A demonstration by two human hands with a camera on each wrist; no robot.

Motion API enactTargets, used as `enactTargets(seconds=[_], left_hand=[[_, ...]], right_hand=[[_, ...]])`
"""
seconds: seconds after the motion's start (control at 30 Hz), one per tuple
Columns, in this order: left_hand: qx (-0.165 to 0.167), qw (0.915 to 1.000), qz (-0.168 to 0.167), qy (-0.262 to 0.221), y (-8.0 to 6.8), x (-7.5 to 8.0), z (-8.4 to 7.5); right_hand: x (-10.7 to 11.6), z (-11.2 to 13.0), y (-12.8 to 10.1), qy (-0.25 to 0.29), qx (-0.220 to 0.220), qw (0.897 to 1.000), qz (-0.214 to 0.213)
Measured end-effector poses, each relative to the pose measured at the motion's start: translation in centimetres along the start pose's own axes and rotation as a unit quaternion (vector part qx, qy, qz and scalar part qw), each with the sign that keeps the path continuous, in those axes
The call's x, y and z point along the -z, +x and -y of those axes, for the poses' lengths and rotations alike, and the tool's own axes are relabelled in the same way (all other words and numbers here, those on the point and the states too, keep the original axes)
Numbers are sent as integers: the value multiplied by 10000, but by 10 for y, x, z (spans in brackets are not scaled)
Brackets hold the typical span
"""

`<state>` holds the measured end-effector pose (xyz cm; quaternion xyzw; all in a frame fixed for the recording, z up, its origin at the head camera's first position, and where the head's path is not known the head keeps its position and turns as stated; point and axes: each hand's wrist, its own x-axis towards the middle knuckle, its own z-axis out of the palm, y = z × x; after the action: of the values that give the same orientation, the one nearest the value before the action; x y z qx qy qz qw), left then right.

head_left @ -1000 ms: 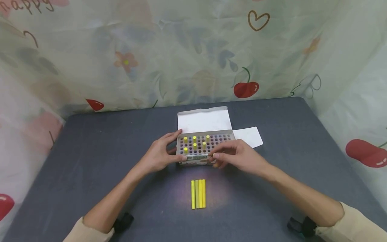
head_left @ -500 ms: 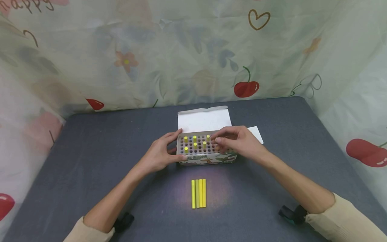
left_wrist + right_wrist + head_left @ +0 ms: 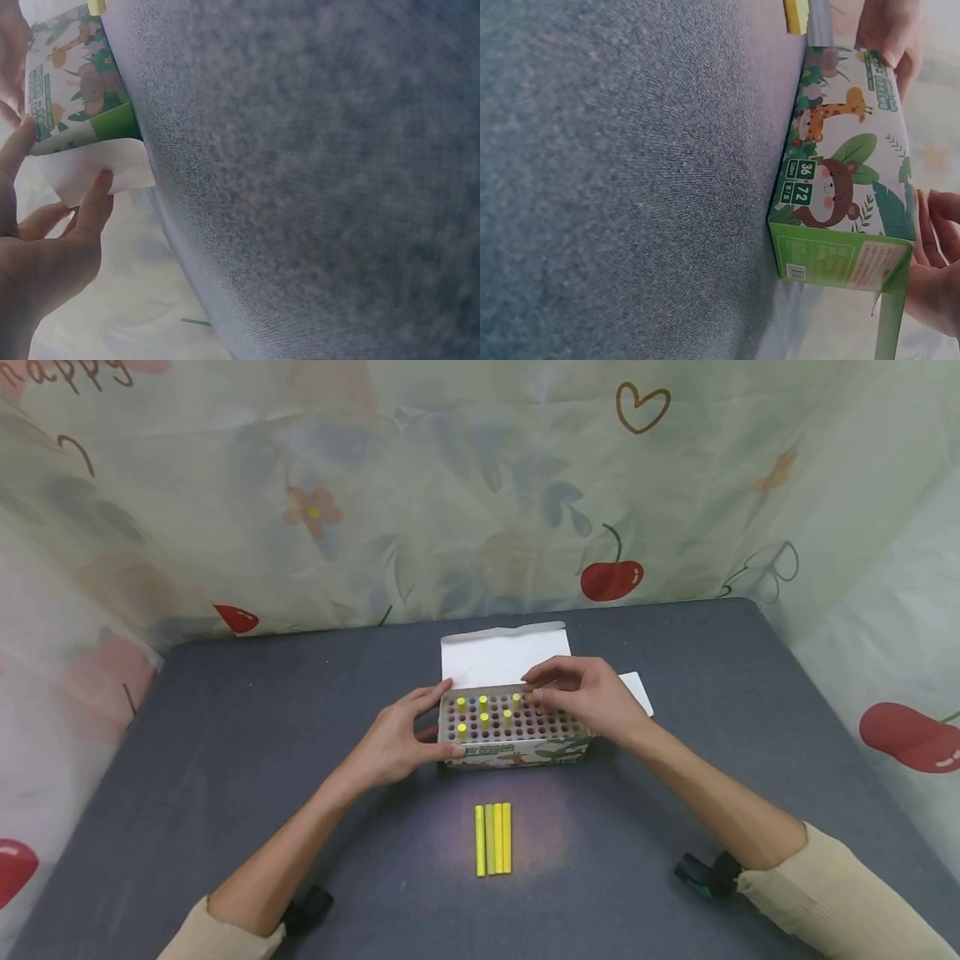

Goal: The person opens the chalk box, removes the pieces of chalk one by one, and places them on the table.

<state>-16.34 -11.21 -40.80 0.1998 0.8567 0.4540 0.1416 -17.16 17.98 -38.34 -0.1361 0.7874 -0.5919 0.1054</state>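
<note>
Chalk box [image 3: 517, 739], light cardboard likely to crush if squeezed, is sitting mid-table [image 3: 225, 735]; left hand [image 3: 397, 739] is gripping its end, right hand [image 3: 585, 697] pinching brittle yellow chalk [image 3: 516, 700] near the top.

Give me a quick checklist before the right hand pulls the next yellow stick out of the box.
1. Box steadied: left hand grips its left end, ok.
2. Lid open, holes exposed: ok.
3. Right hand over the back row, fingertips at a stick: ok.
4. Stick actually pinched: cannot tell, fingers hide it.
5. Room beside the four loose sticks on the table: ok.
</note>
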Motion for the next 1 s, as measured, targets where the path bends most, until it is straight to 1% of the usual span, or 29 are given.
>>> enactTargets(seconds=[0.1, 0.2, 0.37, 0.5, 0.67, 0.77, 0.9, 1.0], left_hand=[[14, 10000, -1, -5, 0, 0, 0], [31, 10000, -15, -18, 0, -1, 0], [43, 10000, -41, -34, 1, -1, 0], [46, 10000, -48, 5, 1, -1, 0], [66, 10000, -51, 30, 1, 0, -1], [73, 10000, -53, 26, 1, -1, -1], [68, 10000, -55, 29, 1, -1, -1], [62, 10000, -47, 29, 1, -1, -1]], right_hand=[[0, 0, 3, -135, -2, 9999, -19], [-1, 0, 5, -521, 61, 9986, -2], [-2, 2, 9, -1240, 96, 9922, 21], [-4, 5, 11, -1565, -23, 9877, 52], [-8, 9, 13, -1852, -186, 9825, 34], [-11, 9, 15, -1997, -358, 9792, 8], [-15, 9, 16, -2216, -566, 9735, 3], [-17, 8, 16, -2408, -608, 9687, -42]])
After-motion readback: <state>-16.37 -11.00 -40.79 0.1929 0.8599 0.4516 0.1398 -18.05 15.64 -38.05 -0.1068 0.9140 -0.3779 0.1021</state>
